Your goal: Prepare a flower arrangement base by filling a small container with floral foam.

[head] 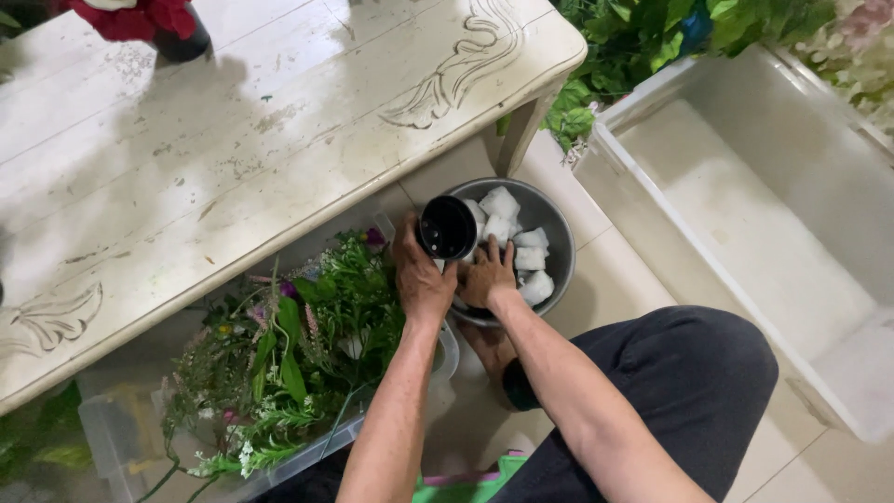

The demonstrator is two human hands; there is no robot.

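Head view: work down from the white trough (745, 233) and worn white table (233, 140) to the grey metal basin (559, 251) of white foam chunks (500, 202). Your left hand (421, 279) grasps the small black pot (448, 227), tipped over the basin's near rim; your right hand (487, 277) curls beside it, grip unclear. Keep the pot steady and low.

Glossy black pot (448, 227), worn painted-wood table (233, 140).
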